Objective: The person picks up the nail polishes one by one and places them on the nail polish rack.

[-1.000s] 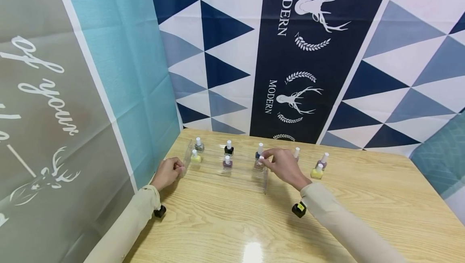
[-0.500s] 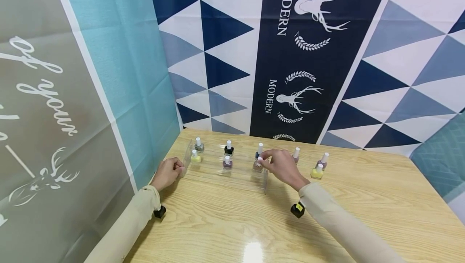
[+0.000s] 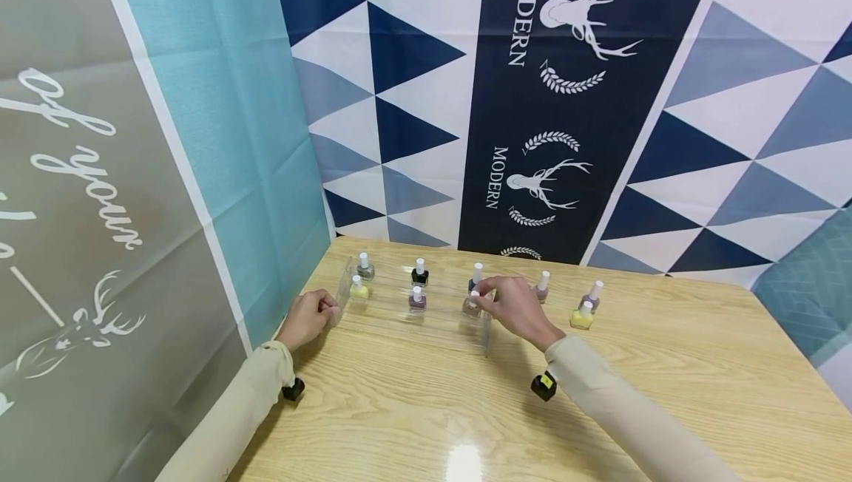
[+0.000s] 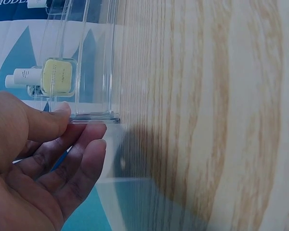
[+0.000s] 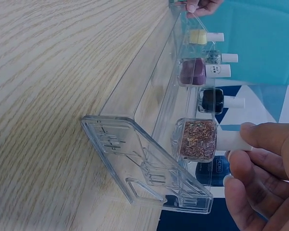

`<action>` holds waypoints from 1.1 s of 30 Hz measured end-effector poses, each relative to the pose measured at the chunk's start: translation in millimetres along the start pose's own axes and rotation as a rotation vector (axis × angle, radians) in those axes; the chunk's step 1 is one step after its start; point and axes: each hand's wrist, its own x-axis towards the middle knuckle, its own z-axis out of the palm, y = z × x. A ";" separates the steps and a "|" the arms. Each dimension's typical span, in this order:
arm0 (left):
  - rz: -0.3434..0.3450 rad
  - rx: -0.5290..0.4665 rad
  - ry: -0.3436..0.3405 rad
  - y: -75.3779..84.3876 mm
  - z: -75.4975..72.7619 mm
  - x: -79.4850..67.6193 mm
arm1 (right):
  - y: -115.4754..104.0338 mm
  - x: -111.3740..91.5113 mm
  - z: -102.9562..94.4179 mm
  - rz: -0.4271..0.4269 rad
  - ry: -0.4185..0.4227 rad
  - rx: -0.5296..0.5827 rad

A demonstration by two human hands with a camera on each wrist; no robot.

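Observation:
My right hand pinches the white cap of a nail polish bottle filled with coppery glitter. The bottle stands on the lower tier of a clear stepped display rack, near its right end panel. At the other end, my left hand grips the rack's left end panel between thumb and fingers. A yellow polish and a purple one share the glitter bottle's tier. Behind, on the upper tier, are a grey glitter polish, a black one and a blue one.
To the right of the rack, a mauve polish stands on the wooden table. Farther right, another mauve polish stands close behind a yellow polish. Patterned cloth hangs along the table's back and left side.
My right hand has shifted slightly left and down with the glitter polish, which now sits a little lower by the rack's right end. My left hand keeps its grip on the rack.

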 end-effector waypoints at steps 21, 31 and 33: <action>-0.013 0.001 -0.004 -1.0 0.6 0.2 | -2.9 -1.1 3.4 -0.019 -0.017 0.012; -0.019 -0.001 -0.002 0.5 1.0 0.8 | -2.2 -1.2 4.2 -0.021 -0.021 0.003; -0.017 -0.002 -0.002 0.3 0.9 0.4 | -1.7 -1.1 4.4 -0.020 -0.023 0.002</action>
